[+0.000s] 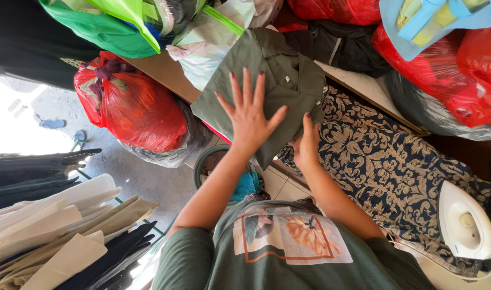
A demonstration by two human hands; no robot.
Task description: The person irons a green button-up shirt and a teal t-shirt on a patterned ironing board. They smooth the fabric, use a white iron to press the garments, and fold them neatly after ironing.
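Note:
A folded olive-green shirt [277, 75] with a buttoned collar lies over the end of an ironing board [396, 161] that has a dark blue and gold floral cover. My left hand [249, 115] rests flat on top of the shirt, fingers spread. Just to its right, my right hand [308, 142] grips the shirt's near edge, with the thumb on top and the fingers hidden underneath.
A white iron [465, 228] stands on the board's near right end. Red plastic bags [141, 113] full of clothes sit to the left, and more red bags [471, 80] to the right. A green bag [106, 27] lies beyond. Folded garments [57, 231] are stacked lower left.

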